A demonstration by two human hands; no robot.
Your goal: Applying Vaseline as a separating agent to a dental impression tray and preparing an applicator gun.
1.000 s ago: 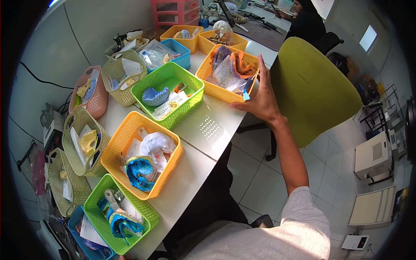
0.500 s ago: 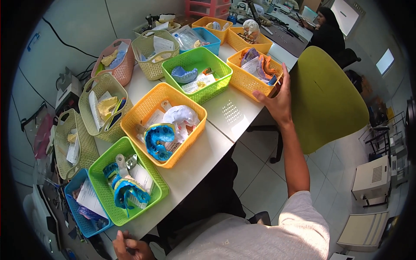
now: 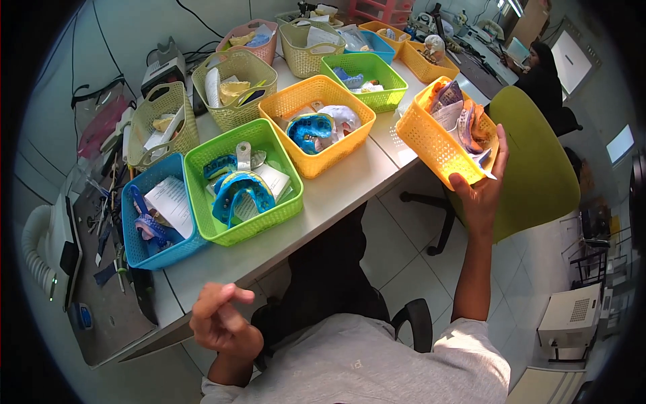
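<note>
At the table's right end, my right hand (image 3: 481, 195) grips the low end of a yellow-orange plastic basket (image 3: 424, 138). The basket is tilted and raised over the table edge. Inside lie purple and orange dental impressions (image 3: 471, 128) and a folded paper (image 3: 447, 116). My left hand (image 3: 227, 322) hovers in front of the table's near edge, fingers curled in, with nothing visible in them. Nearest to it are a green basket (image 3: 259, 227) holding blue dental impressions in trays (image 3: 243, 192) and a blue basket (image 3: 145, 252) with a paper and a purple-blue impression.
Another orange basket (image 3: 316, 165) with a blue impression and a green one (image 3: 387, 101) stand along the white table (image 3: 262, 252). Behind are several handled baskets (image 3: 235, 67). A green chair (image 3: 538, 182) is at the right; a person in black (image 3: 538, 77) sits beyond it.
My right hand has lifted and tilted the orange basket off the table toward me. My left hand has risen into fuller view. The view has turned, shifting the table's baskets up and right.
</note>
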